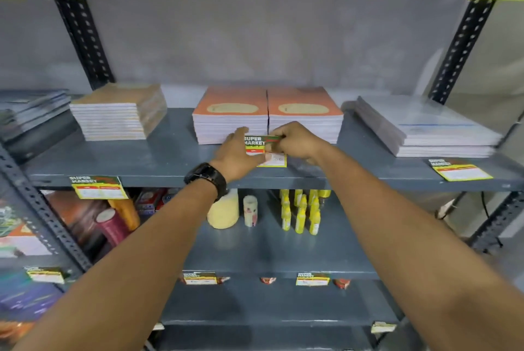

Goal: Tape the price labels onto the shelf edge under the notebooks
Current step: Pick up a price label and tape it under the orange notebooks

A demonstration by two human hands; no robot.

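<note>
In front of the two orange notebook stacks (268, 115), I see my left hand (236, 156) and right hand (295, 141) pinching one price label (263, 149) above the shelf edge (170, 180); two more labels (98, 187) sit along it.

Stood on the lower shelf (272, 251) — yellow bottles (303, 213) clustered right, pale jar (224, 210) and small white roll (250, 210) just left. Further left — red spool (112, 227), partly hidden. Grey wall (255, 36) behind.
</note>
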